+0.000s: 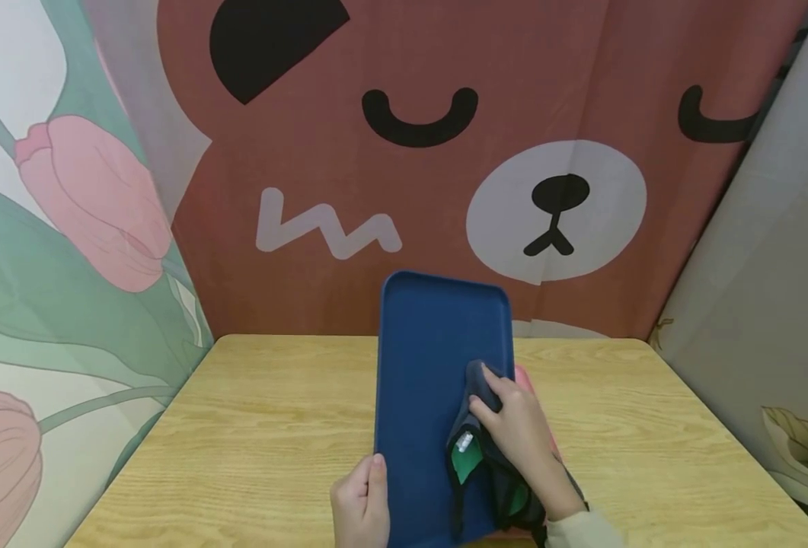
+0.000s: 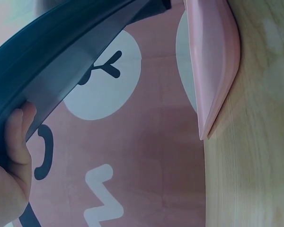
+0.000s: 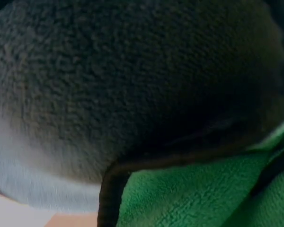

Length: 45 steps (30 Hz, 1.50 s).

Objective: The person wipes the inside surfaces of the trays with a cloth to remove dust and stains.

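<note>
A blue rectangular tray [image 1: 417, 358] is tilted up above the table, its inner face toward the head camera. My left hand [image 1: 362, 498] grips its left edge near the bottom, thumb on the rim; in the left wrist view the fingers [image 2: 20, 137] lie against the tray's underside [image 2: 61, 87]. My right hand [image 1: 516, 426] holds a dark grey and green cloth [image 1: 467, 460] with black edging against the right part of the tray. A small white tag [image 1: 464, 441] shows on the cloth. The cloth [image 3: 132, 85] fills most of the right wrist view, hiding the right fingers there.
A pink tray [image 2: 215, 61] lies on the wooden table [image 1: 273, 426], mostly hidden behind the blue tray and right hand in the head view. A bear-print curtain [image 1: 431, 198] hangs behind the table, with a floral curtain [image 1: 88, 205] on the left.
</note>
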Available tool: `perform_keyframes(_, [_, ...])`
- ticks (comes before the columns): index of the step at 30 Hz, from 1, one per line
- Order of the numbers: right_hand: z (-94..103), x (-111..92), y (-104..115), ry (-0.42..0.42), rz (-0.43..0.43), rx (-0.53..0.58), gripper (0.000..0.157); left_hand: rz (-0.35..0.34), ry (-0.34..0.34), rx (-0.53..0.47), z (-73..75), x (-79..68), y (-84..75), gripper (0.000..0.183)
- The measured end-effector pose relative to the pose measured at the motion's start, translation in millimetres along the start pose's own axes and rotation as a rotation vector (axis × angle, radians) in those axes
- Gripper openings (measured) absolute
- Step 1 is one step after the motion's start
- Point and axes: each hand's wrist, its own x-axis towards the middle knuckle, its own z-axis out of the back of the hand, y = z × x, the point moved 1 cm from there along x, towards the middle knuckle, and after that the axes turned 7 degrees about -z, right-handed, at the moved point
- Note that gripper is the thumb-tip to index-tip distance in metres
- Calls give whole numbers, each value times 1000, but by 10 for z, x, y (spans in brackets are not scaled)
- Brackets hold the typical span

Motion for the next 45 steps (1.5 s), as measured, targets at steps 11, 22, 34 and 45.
perform_keyframes(11, [-94, -109, 331, -6, 102, 25, 46, 47, 16, 16, -4, 25, -48, 40])
perform_keyframes(22, [-176, -219, 565, -5, 234, 81, 44, 92, 18, 40, 25, 157, -233, 38])
perform_keyframes(34, [-199, -308, 791, -11, 397, 125, 47, 238, 64, 27, 1, 19, -67, 38])
perform_keyframes(45, [-204, -361, 850, 4, 462, 106, 45, 306, 66, -60, 12, 24, -79, 38])
